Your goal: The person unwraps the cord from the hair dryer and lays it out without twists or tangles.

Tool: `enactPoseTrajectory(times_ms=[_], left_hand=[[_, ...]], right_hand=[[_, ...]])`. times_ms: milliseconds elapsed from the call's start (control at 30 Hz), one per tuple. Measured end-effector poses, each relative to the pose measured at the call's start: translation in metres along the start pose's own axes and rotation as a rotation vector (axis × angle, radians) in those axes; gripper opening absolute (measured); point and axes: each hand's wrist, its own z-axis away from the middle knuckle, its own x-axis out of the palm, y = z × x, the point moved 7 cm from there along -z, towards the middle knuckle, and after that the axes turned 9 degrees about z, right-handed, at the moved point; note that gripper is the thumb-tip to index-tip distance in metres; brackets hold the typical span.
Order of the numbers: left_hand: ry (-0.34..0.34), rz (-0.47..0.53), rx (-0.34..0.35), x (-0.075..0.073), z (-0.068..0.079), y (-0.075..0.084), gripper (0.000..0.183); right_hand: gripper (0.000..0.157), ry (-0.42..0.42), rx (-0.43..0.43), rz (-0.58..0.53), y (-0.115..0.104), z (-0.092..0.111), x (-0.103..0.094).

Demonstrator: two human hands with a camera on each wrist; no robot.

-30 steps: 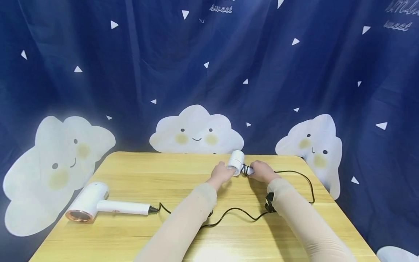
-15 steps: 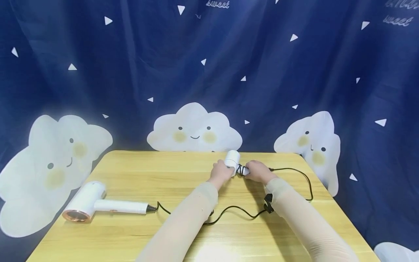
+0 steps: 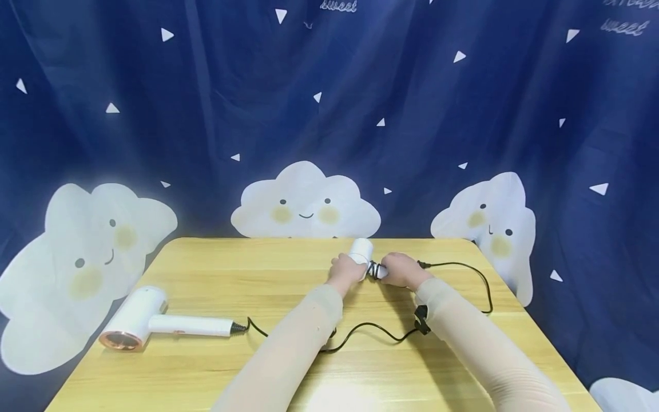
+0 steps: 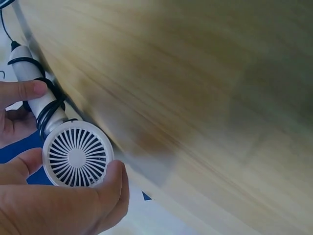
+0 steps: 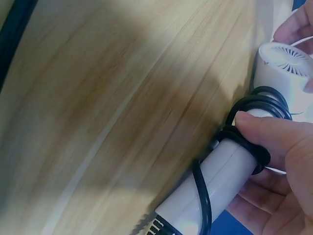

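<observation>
Two hands are occupied with the small hair dryer [image 3: 362, 247], which is held near the far edge of the counter [image 3: 257, 286]; whether it is lifted or supported there cannot be told. Its barrel [image 5: 271, 81] is grasped by the left hand [image 3: 345, 272], the thumb and fingers set on either side of the round grille [image 4: 77, 157]. Its handle [image 5: 227, 171] is gripped by the right hand [image 3: 401, 269], the thumb laid over the wrapped black cord [image 5: 203, 198]. With both parts held so, twisting is probably prevented and the coils are presumably pinned against slipping. The large hair dryer [image 3: 136, 315] is laid at the person's left, well apart from both hands, so working room is likely given. A loose cable [image 3: 378, 327] is partly hidden by the sleeves [image 3: 296, 343], and its full path cannot be traced.
</observation>
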Motion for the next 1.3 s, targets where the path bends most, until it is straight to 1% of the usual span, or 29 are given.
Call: enactPoseTrajectory(times_ms=[167, 300, 500, 633, 733, 800, 900, 1033, 1133, 1300], left_hand=[[-0.027, 0.001, -0.078, -0.005, 0.004, -0.004, 0.063], [-0.049, 0.033, -0.106, -0.008, 0.008, -0.005, 0.062], [-0.066, 0.095, -0.089, -0.015, 0.010, -0.006, 0.057], [-0.092, 0.169, -0.081, -0.015, 0.011, -0.006, 0.055], [-0.112, 0.241, -0.090, -0.015, 0.011, -0.007, 0.054], [-0.123, 0.258, -0.089, -0.015, 0.010, -0.007, 0.054], [-0.134, 0.258, -0.088, -0.016, 0.006, -0.009, 0.054], [-0.143, 0.267, -0.082, -0.020, 0.001, -0.010, 0.055], [-0.165, 0.301, -0.090, -0.021, 0.000, -0.010, 0.055], [-0.214, 0.338, -0.108, -0.024, 0.000, -0.011, 0.052]], right_hand=[[0.025, -0.046, -0.003, -0.020, -0.005, 0.000, 0.000], [0.025, -0.048, -0.030, -0.018, -0.009, 0.002, -0.004], [0.026, -0.044, -0.066, -0.008, -0.014, 0.000, -0.004], [0.027, -0.049, -0.067, -0.009, -0.014, -0.002, -0.006], [0.027, -0.051, -0.065, -0.007, -0.014, -0.002, -0.008], [0.026, -0.050, -0.075, -0.003, -0.015, -0.001, -0.011], [0.026, -0.038, -0.100, 0.004, -0.017, -0.002, -0.015], [0.026, -0.001, -0.133, 0.007, -0.022, -0.003, -0.024], [0.026, 0.022, -0.146, 0.011, -0.025, -0.003, -0.029], [0.024, 0.017, -0.146, 0.016, -0.029, -0.005, -0.032]])
